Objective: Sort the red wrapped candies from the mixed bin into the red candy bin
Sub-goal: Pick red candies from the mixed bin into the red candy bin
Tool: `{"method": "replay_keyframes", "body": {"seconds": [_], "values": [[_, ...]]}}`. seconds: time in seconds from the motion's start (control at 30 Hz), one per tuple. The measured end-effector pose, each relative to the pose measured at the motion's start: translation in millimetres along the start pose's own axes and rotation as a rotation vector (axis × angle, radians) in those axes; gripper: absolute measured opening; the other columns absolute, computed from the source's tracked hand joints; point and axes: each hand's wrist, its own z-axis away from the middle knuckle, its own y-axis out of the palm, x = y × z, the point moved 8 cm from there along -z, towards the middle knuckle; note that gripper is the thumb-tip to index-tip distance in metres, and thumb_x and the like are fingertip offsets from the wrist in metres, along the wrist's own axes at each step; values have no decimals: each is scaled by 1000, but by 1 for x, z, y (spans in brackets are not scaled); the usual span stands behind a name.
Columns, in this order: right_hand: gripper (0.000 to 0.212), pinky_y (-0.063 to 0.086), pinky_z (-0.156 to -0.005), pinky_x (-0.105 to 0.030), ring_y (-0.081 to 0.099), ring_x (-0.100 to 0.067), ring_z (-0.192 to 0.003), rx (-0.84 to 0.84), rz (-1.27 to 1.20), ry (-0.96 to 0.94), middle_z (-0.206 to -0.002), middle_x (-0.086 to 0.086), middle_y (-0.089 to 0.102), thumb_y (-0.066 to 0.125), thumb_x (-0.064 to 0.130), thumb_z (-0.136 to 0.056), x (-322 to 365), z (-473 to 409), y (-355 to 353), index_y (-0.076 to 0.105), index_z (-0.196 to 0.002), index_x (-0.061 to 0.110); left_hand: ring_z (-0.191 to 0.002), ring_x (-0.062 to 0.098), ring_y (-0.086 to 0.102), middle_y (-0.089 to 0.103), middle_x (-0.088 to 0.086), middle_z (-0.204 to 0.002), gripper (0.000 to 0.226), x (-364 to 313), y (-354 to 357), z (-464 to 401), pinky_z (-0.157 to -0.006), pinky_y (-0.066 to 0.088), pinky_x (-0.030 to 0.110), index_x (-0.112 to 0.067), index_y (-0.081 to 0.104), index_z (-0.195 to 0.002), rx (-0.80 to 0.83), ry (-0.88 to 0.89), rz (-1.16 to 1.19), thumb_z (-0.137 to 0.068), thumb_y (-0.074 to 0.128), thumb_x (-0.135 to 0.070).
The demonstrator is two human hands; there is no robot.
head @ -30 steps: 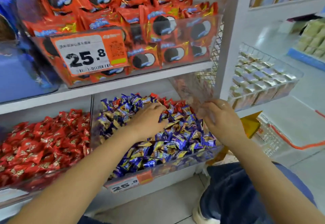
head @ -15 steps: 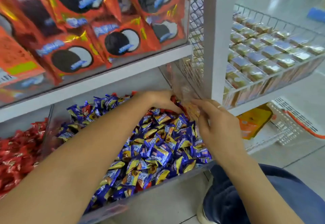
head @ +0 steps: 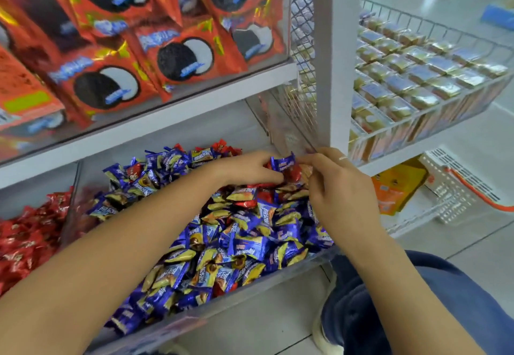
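Note:
The clear mixed bin [head: 200,321] on the low shelf holds mostly blue-and-yellow wrapped candies [head: 244,246], with a few red ones among them. At its back right corner my left hand [head: 247,168] curls its fingers round a red candy [head: 295,173], and a blue candy [head: 282,162] lies on top. My right hand [head: 342,190] meets it from the right, its thumb and forefinger pinching the same red wrapper's end. More red candies [head: 222,146] show at the back. The red candy bin [head: 30,232] stands to the left, full of red wrappers.
Above is a shelf [head: 167,115] of red cookie packs [head: 178,54]. A white upright post [head: 333,56] stands close to my right hand, with a wire basket of small wrapped sweets [head: 417,81] beyond it. My knee [head: 403,307] is at lower right over the tiled floor.
The view has moved in closer to the bin. My left hand has slid right to the bin's back right corner, and both hands now close on a red candy there.

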Motion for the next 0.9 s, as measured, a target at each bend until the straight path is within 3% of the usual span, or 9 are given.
{"method": "replay_keyframes", "body": {"seconds": [0.13, 0.27, 0.33, 0.43, 0.6, 0.67, 0.77, 0.9], "values": [[35, 47, -57, -34, 63, -31, -76, 17, -5, 7, -112, -4, 64, 41, 14, -82, -2, 1, 0, 69, -104, 15, -90, 22, 63, 69, 5, -100, 23, -16, -7, 42, -84, 48, 39, -17, 64, -109, -29, 56, -68, -86, 63, -21], [28, 50, -57, -37, 62, -35, -78, 28, 7, -11, -112, -4, 63, 48, 7, -87, -3, 3, 0, 68, -105, 15, -93, 9, 61, 64, -14, -100, 18, -9, -10, 96, -87, 47, 37, -34, 63, -98, -91, 80, -245, -82, 56, -32], [26, 49, -56, -36, 62, -35, -80, 9, 36, -8, -112, -4, 63, 49, 9, -89, -2, 5, -2, 67, -106, 15, -94, 4, 57, 58, -18, -101, 19, -3, -17, 121, -86, 48, 37, -40, 59, -99, -193, 64, -296, -83, 49, -41], [25, 46, -55, -34, 59, -35, -90, -89, 100, -26, -117, -9, 62, 53, 9, -85, 6, 10, -10, 67, -105, 12, -90, 4, 56, 53, -21, -99, 17, 5, -25, 151, -82, 48, 36, -39, 60, -104, -340, 27, -354, -89, 52, -40], [27, 43, -76, -35, 50, -27, -97, -275, -1, -241, -108, -12, 64, 51, 0, -81, 37, 25, -24, 69, -99, 8, -107, 1, 54, 59, -20, -115, 41, 20, -19, 190, -95, 45, 33, -37, 61, -118, -436, 39, -287, -87, 42, -56], [25, 43, -78, -30, 55, -25, -92, -186, -84, -308, -103, -8, 66, 48, 4, -84, 51, 29, -14, 69, -98, 9, -118, 3, 50, 57, -18, -127, 49, 27, -15, 200, -104, 39, 35, -38, 56, -127, -443, 33, -301, -88, 38, -61], [27, 48, -71, -32, 60, -21, -86, 102, -203, -265, -101, -2, 64, 47, 18, -89, 59, 30, 13, 67, -106, 15, -131, 5, 40, 47, -15, -140, 51, 38, -19, 215, -112, 30, 38, -44, 47, -134, -546, -50, -286, -90, 32, -65], [31, 44, -76, -29, 58, -23, -99, 360, -119, -170, -113, -2, 61, 59, 20, -91, 52, 30, 44, 61, -122, 21, -108, -6, 50, 53, -18, -126, 33, 43, -39, 233, -92, 35, 15, -39, 55, -127, -764, -132, -18, -97, 44, -44]]}}
